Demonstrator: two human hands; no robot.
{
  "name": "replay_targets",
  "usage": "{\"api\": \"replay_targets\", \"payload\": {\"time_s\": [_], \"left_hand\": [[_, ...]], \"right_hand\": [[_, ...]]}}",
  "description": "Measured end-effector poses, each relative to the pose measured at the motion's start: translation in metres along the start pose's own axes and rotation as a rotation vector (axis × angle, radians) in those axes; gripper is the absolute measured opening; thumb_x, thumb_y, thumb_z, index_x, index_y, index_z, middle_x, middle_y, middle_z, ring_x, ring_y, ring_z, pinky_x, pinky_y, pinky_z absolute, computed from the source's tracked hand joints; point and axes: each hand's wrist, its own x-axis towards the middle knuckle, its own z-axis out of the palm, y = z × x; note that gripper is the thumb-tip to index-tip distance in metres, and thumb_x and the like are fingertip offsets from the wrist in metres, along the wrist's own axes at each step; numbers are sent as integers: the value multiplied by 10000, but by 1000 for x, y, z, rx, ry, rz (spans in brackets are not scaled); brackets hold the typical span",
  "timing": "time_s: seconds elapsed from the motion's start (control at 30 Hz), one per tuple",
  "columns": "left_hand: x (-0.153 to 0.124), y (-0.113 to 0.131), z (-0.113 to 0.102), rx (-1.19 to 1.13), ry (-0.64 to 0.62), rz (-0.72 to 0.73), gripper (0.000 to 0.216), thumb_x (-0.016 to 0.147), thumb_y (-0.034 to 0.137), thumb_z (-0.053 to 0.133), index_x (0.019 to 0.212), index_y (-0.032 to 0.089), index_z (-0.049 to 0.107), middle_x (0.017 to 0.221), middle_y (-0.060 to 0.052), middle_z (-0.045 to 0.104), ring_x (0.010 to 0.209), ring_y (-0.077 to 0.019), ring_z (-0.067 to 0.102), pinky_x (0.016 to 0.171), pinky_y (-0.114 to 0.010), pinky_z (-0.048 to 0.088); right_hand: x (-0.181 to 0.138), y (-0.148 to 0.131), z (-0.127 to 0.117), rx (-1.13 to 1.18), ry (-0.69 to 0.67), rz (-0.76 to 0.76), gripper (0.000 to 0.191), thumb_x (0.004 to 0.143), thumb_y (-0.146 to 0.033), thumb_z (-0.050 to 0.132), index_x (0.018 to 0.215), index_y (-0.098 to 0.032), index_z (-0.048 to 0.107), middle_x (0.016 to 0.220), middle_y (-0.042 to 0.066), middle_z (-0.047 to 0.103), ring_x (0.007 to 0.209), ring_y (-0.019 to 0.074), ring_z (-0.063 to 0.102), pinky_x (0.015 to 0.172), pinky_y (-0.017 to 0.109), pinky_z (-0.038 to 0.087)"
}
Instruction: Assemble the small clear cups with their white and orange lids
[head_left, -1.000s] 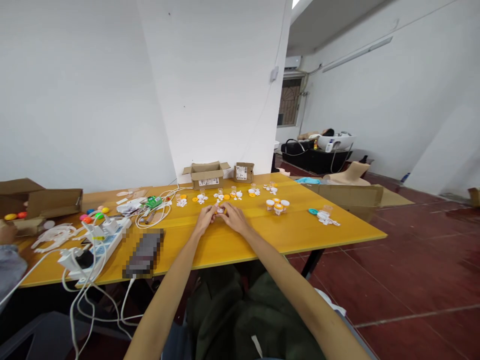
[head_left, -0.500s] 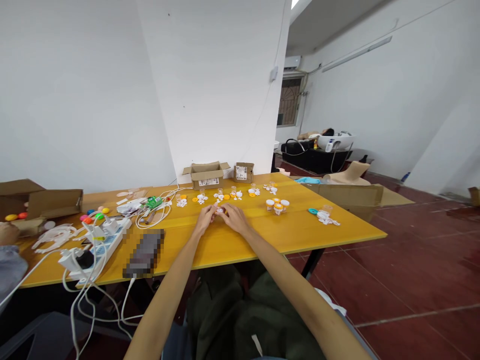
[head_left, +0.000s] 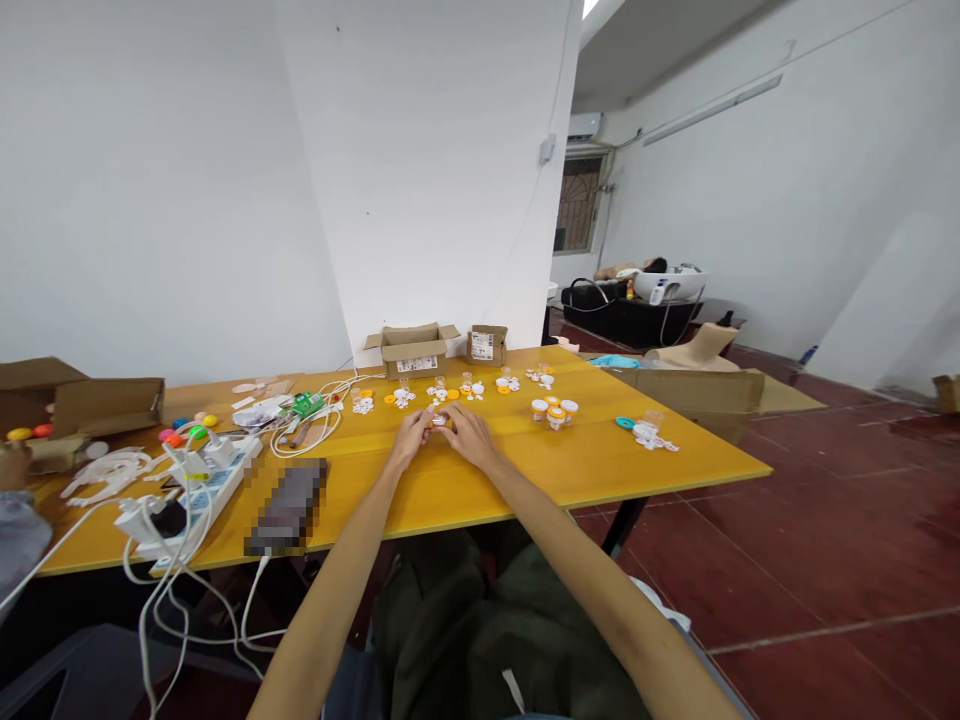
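My left hand (head_left: 409, 440) and my right hand (head_left: 469, 436) meet over the middle of the table, fingers closed around a small white plastic piece (head_left: 439, 420). Fingers hide most of it, so its full shape is unclear. Just beyond them runs a row of white plastic bits (head_left: 403, 398), small clear cups and orange lids (head_left: 453, 394). To the right of my right hand stands a cluster of small lidded cups (head_left: 555, 412), with white and orange tops. Farther right, a teal ring (head_left: 625, 424) lies beside loose white pieces (head_left: 654, 438) and a clear cup.
A phone (head_left: 289, 507) and a power strip (head_left: 210, 490) with tangled white cables lie to the left. Two small cardboard boxes (head_left: 415, 352) stand by the wall. A larger carton (head_left: 110, 403) holds coloured balls at far left, where another person's sleeve (head_left: 22, 535) shows.
My hands stay in nearly the same place, with the white piece turned slightly between the fingers. The other person's hand at far left has shifted a little.
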Motion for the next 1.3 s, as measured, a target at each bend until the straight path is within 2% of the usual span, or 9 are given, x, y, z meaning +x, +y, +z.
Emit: {"api": "replay_targets", "payload": {"time_s": [0.17, 0.4, 0.67, 0.77, 0.87, 1.0, 1.17, 1.3], "left_hand": [[2, -2, 1, 6, 8, -4, 474, 712, 639, 714, 662, 185, 588, 494, 71, 396, 456, -80, 364, 437, -208, 272], [2, -6, -2, 30, 6, 58, 446, 743, 573, 704, 593, 199, 512, 501, 59, 420, 481, -90, 419, 453, -206, 323], [4, -11, -5, 59, 13, 64, 387, 738, 549, 715, 663, 200, 565, 542, 44, 495, 536, -116, 491, 479, -214, 360], [6, -13, -4, 51, -1, 112, 362, 707, 518, 753, 694, 195, 590, 591, 37, 550, 597, -127, 534, 544, -226, 416], [8, -15, -1, 40, -13, 155, 336, 656, 451, 806, 716, 184, 611, 680, 19, 617, 685, -138, 574, 664, -250, 470], [10, -18, 1, 59, -46, 135, 323, 621, 382, 841, 775, 171, 652, 750, 0, 660, 733, -148, 588, 747, -273, 473], [7, -21, 1, 78, -82, 138, 304, 664, 406, 812, 814, 176, 683, 737, -3, 665, 729, -156, 598, 732, -276, 470], [8, -23, 3, 111, -61, 139, 264, 674, 415, 783, 768, 189, 684, 727, -10, 670, 734, -171, 607, 716, -280, 474]], "right_hand": [[-1, -1, -1, -28, -6, -2, 126, 914, -261, 622, 1034, -254, 658, 1054, 53, 672, 728, 171, 613, 658, 276, 448], [-1, -4, -3, -28, -40, 41, 130, 957, -327, 570, 988, -242, 662, 1009, 56, 680, 791, 184, 636, 678, 279, 448], [-1, -8, -4, -70, -67, 73, 139, 930, -267, 570, 1031, -249, 663, 1064, 72, 683, 873, 215, 644, 727, 301, 481], [-2, -9, -5, -90, -64, 8, 239, 891, -174, 567, 1102, -240, 659, 1111, 91, 680, 972, 232, 639, 827, 331, 497], [-3, -9, -5, -95, -61, -34, 422, 850, -90, 544, 1241, -232, 621, 1158, 103, 689, 1080, 240, 623, 942, 368, 479], [-6, -6, -3, -100, -78, -7, 579, 824, -44, 510, 1360, -257, 554, 1231, 94, 681, 1099, 237, 628, 952, 375, 478], [-16, 5, -6, -148, -119, 79, 371, 895, -165, 517, 1230, -276, 631, 1194, 91, 680, 921, 246, 665, 760, 343, 504], [-24, 31, -24, -251, -27, 120, 275, 921, -265, 533, 1170, -235, 645, 1158, 121, 690, 940, 269, 657, 781, 364, 493]]}}
